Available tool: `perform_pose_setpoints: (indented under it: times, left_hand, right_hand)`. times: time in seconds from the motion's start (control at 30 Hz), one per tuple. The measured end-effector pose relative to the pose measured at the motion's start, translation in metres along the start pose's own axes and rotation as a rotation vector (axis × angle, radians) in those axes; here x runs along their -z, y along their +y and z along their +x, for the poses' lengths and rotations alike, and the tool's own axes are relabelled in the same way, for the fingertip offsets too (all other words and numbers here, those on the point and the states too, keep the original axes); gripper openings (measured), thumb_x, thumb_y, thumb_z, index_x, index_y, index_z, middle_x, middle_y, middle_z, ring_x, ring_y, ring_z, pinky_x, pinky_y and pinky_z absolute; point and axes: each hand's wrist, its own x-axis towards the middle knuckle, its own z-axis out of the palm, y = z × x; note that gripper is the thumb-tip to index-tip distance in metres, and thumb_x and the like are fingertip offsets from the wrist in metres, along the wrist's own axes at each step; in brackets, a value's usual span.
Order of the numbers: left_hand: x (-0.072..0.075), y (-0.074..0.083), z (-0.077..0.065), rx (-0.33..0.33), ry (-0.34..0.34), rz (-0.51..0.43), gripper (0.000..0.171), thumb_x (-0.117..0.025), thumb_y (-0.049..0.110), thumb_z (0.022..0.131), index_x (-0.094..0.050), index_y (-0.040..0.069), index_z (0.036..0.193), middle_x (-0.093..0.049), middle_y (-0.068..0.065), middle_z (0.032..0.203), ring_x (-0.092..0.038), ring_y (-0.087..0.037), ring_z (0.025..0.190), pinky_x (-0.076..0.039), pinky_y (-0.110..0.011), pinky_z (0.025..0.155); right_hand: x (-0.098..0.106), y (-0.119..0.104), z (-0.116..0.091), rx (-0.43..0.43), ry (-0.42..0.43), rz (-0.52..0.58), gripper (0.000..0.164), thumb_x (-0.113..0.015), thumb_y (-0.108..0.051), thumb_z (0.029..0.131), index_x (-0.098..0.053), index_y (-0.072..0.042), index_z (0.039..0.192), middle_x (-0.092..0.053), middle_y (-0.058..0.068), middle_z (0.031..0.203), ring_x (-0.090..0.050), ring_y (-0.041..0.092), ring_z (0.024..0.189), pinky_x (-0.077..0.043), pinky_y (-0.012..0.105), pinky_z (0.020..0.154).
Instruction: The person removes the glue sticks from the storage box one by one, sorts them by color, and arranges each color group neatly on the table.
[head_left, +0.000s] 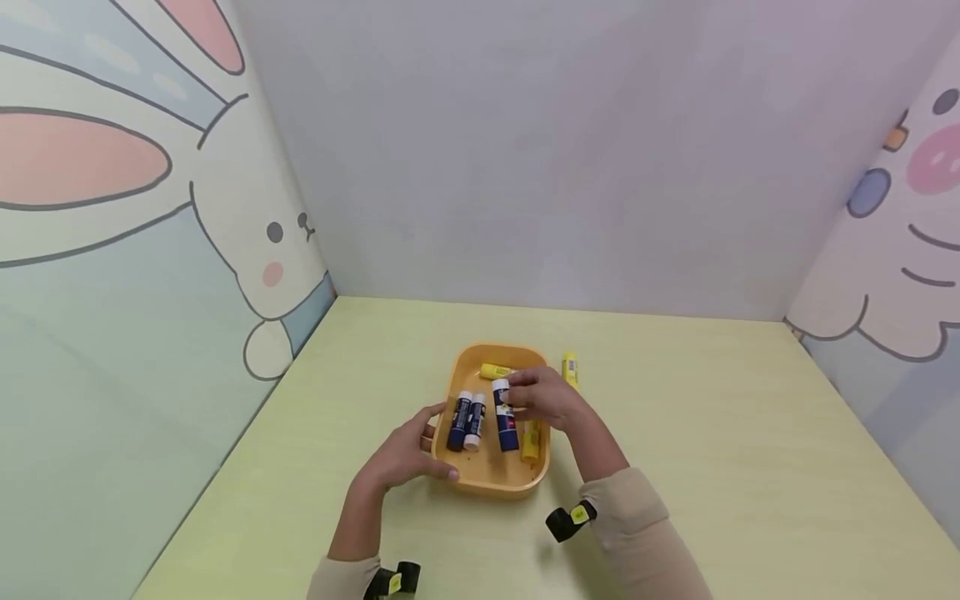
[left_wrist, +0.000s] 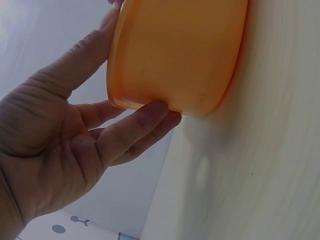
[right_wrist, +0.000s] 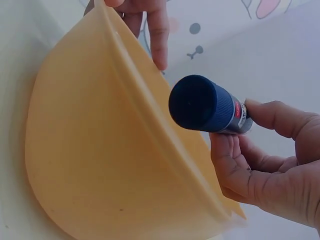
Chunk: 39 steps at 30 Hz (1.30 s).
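Note:
An orange plastic bin sits on the table, its near left corner gripped by my left hand. In the left wrist view the thumb lies along the rim and the fingers press the side wall. My right hand pinches a dark blue glue stick between thumb and fingers, over the bin. Its white end points away and its blue end faces the near side. Inside, two blue-and-white glue sticks lie side by side at the left. Yellow glue sticks lie at the right and far side, partly hidden by the right hand.
Another yellow glue stick lies on the pale table, just right of the bin. A plain grey wall stands behind, with cartoon-printed panels on both sides.

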Motion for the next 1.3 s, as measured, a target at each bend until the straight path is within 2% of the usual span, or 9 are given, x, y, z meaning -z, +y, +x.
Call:
perform_pose_setpoints:
  times: [0.3,0.5,0.77,1.0,1.3]
  left_hand:
    - [0.0,-0.001,-0.001,-0.002,-0.002,-0.007,0.103,-0.09,0.024,0.058,-0.033,0.017,0.144,-0.052,-0.012,0.113,-0.053,-0.027,0.099,-0.048,-0.044,0.077]
    - [0.0,-0.002,-0.002,-0.012,-0.009,-0.016,0.103,-0.09,0.024,0.059,-0.033,0.016,0.144,-0.052,-0.011,0.113,-0.053,-0.028,0.099,-0.048,-0.045,0.077]
    - [-0.001,-0.005,-0.002,-0.008,-0.011,-0.033,0.104,-0.089,0.024,0.059,-0.032,0.018,0.144,-0.051,-0.012,0.115,-0.052,-0.028,0.1,-0.048,-0.044,0.077]
    - [0.001,-0.005,-0.003,-0.022,-0.04,-0.071,0.105,-0.089,0.019,0.06,-0.028,0.015,0.145,-0.052,-0.013,0.114,-0.054,-0.028,0.098,-0.048,-0.044,0.079]
    - [0.0,-0.005,-0.005,-0.031,-0.028,-0.099,0.105,-0.09,0.018,0.058,-0.029,0.012,0.144,-0.046,-0.016,0.126,-0.049,-0.032,0.108,-0.046,-0.044,0.084]
  right_hand:
    - [0.006,-0.003,-0.01,0.041,0.038,0.016,0.034,-0.058,-0.001,0.089,-0.052,0.008,0.121,-0.055,0.02,0.113,-0.058,0.024,0.093,-0.049,0.042,0.08]
    - [0.015,-0.002,-0.017,0.052,0.074,0.021,0.037,-0.063,-0.004,0.087,-0.053,0.008,0.121,-0.056,0.019,0.114,-0.06,0.026,0.096,-0.05,0.041,0.079]
    - [0.03,0.002,-0.029,0.083,0.101,0.07,0.04,-0.061,-0.003,0.087,-0.048,0.012,0.122,-0.055,0.019,0.109,-0.059,0.021,0.09,-0.05,0.04,0.078]
    - [0.04,0.009,-0.037,0.076,0.14,0.068,0.043,-0.061,-0.006,0.089,-0.046,0.011,0.126,-0.056,0.019,0.111,-0.06,0.02,0.092,-0.05,0.039,0.078]
    - [0.05,0.016,-0.042,0.048,0.167,0.089,0.044,-0.06,-0.005,0.089,-0.044,0.012,0.126,-0.056,0.019,0.11,-0.06,0.021,0.089,-0.05,0.037,0.076]
